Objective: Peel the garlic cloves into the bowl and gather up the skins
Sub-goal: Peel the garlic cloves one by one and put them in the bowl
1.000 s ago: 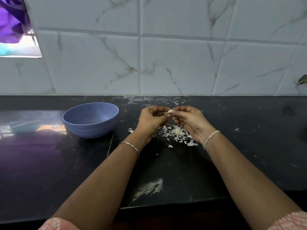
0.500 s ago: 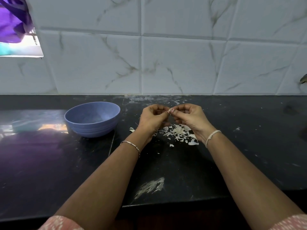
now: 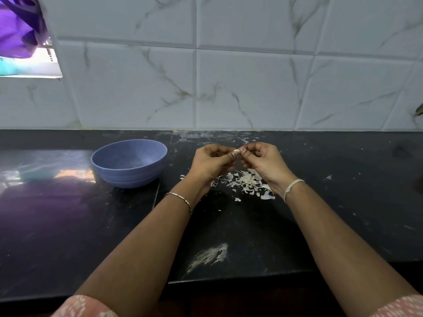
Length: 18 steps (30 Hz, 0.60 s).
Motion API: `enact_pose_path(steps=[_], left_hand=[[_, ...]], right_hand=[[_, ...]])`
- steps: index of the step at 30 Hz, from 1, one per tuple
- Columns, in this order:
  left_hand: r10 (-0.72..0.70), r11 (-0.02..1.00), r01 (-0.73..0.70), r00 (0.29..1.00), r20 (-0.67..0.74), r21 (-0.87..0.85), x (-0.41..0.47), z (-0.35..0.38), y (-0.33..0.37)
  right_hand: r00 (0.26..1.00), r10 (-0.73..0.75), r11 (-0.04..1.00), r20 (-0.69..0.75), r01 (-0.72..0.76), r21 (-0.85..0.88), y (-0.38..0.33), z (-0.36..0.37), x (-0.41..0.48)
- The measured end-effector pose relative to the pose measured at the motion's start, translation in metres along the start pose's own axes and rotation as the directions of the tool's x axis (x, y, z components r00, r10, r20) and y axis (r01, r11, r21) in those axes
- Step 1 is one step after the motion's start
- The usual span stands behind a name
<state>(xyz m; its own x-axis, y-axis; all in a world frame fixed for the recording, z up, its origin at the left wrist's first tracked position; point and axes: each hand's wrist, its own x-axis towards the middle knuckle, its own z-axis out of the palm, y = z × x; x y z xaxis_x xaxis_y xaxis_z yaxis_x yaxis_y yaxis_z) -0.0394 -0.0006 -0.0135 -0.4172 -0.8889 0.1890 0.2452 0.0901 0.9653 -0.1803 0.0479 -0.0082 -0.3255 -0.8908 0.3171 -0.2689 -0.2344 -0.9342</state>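
Note:
A small white garlic clove is pinched between the fingertips of my left hand and my right hand, held above the black counter. Directly below the hands lies a loose pile of white garlic skins, with a few scraps scattered around it. A blue bowl stands on the counter to the left of my left hand; I cannot tell what is inside it.
The black stone counter has a white smear near its front edge. A white marbled tile wall rises behind. A window with purple cloth is at the upper left.
Both hands stay together on the clove with small finger movements. More of the clove shows between the fingertips than half a second ago.

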Motion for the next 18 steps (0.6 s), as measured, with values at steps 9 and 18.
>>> enact_pose_path(steps=[9,18], left_hand=[[0.003,1.000,-0.002,0.997,-0.082,0.010,-0.0021,0.0039,0.0001],[-0.044,0.997,0.043,0.999,-0.018,-0.069,-0.0036,0.0046,0.0027]], right_hand=[[0.999,-0.036,0.980,0.020,0.040,-0.197,0.0024,0.0025,0.0008],[0.998,0.033,0.997,-0.052,-0.037,-0.073,-0.0010,0.0023,-0.0001]])
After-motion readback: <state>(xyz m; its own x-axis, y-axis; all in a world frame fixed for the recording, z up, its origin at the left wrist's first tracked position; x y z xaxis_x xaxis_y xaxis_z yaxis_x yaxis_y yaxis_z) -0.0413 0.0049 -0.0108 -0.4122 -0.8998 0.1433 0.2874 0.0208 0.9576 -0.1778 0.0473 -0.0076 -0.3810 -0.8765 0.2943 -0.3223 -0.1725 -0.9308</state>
